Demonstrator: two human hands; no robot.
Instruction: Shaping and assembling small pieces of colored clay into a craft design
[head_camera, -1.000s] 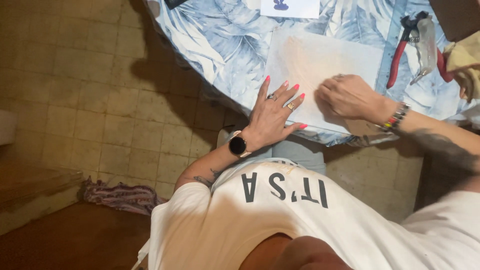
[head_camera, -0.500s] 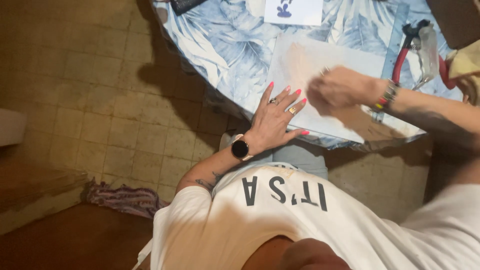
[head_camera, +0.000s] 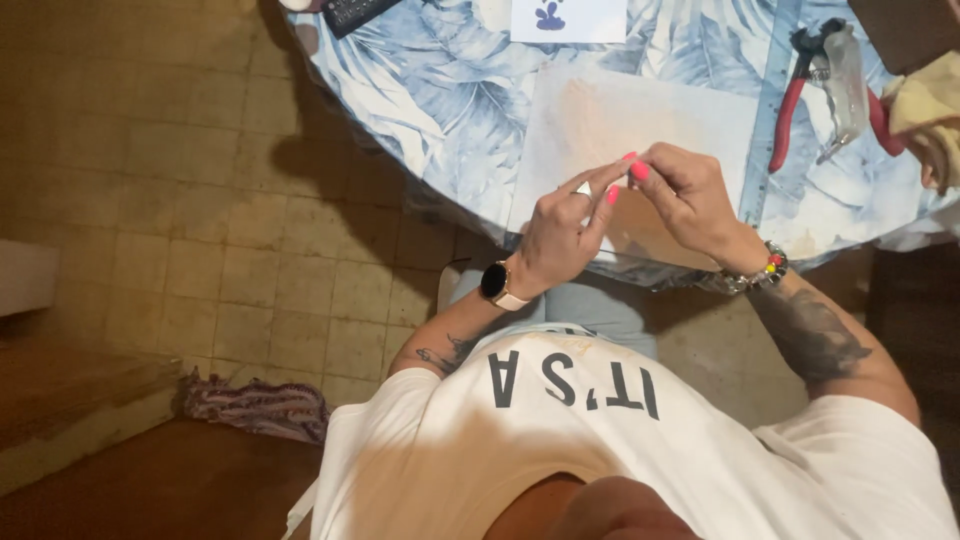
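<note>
Your left hand and right hand meet fingertip to fingertip over the pale sheet at the centre of the frame, so between them you have no gap. Above them the sheet lies bare, and a hand could pass there. To the upper right, the red-handled pliers and a long ruler block the way along the sheet's right edge. At the top, a small white card and a dark remote sit near the table's far side. The leaf-print tablecloth left of the sheet is open room.
</note>
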